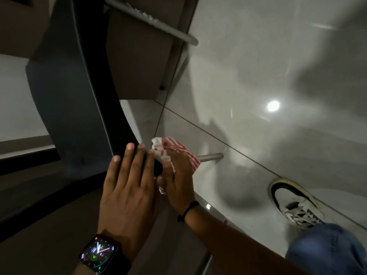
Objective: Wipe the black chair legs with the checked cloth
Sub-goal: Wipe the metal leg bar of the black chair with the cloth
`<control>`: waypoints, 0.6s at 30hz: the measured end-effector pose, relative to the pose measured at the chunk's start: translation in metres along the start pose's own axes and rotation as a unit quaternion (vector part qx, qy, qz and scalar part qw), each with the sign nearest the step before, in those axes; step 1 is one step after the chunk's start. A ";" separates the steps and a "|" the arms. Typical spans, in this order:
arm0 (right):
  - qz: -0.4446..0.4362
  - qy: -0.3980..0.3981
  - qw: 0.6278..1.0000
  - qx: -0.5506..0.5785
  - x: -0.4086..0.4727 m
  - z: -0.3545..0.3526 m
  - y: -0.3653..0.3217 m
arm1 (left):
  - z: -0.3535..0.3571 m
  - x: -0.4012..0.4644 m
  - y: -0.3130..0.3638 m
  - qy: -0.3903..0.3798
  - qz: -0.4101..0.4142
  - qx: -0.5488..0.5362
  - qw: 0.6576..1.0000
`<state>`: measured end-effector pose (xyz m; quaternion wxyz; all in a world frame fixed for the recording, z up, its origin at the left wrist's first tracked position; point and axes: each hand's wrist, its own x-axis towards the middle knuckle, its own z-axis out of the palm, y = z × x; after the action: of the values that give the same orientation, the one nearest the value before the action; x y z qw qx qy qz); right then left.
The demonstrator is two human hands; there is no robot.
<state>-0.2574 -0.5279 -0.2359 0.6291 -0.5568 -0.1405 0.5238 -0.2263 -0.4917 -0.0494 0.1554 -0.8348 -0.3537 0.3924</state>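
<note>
Containers: I see none here, so nothing is held inside anything.
Hands: two, both mine, side by side low in the middle of the view.
Left hand (129, 187): flat, fingers straight and slightly apart, gripping nothing. Its fingertips lie against the dark chair (79, 100), close to where the leg starts.
Right hand (178, 175): closed around the checked cloth (174, 151), wrapping it round the chair leg (211, 156), thumb side towards my left hand.
Cloth: one, red and white, bunched up. It sits on the leg just past my left fingertips, with a loose corner hanging below my right palm.
Chair legs: two in view. The near one pokes out of the cloth as a short grey-looking rod ending over the floor. The other (158, 22) runs across the top of the view, well apart from my hands. The dim light makes their true colour hard to tell.
Wrists: one watch (99, 255) with a lit face on my left, one thin dark band (188, 210) on my right.
Floor (258, 66): glossy pale tiles with one bright light reflection.
Foot: one white and black shoe (294, 203) at the right, with a blue denim trouser leg (329, 249) above it.
</note>
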 end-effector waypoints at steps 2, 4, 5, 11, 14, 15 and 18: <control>0.025 0.006 0.999 -0.048 0.005 -0.014 0.030 | 0.002 0.007 0.000 0.006 0.010 0.007 1.000; 0.123 0.033 0.991 -0.031 0.016 -0.039 0.061 | 0.006 0.014 0.000 0.013 0.001 0.013 1.000; 0.178 0.055 0.982 -0.002 0.028 -0.054 0.076 | 0.009 0.017 0.000 0.020 -0.001 0.018 1.000; 0.262 0.107 0.958 -0.054 0.054 -0.063 0.081 | 0.008 0.020 0.005 0.006 -0.018 0.031 0.999; 0.094 0.098 0.990 -0.026 0.018 -0.013 0.031 | -0.001 0.022 0.008 -0.013 -0.016 0.027 0.999; 0.049 0.084 0.995 -0.025 0.009 0.004 0.018 | -0.003 0.022 0.007 -0.021 -0.008 0.037 0.999; -0.025 0.093 0.995 -0.030 0.007 0.023 0.006 | -0.005 0.022 0.004 -0.041 0.006 0.066 0.997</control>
<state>-0.2751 -0.5106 -0.2357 0.6354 -0.6184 -0.1111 0.4489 -0.2109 -0.4782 -0.0601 0.1933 -0.8078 -0.3282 0.4499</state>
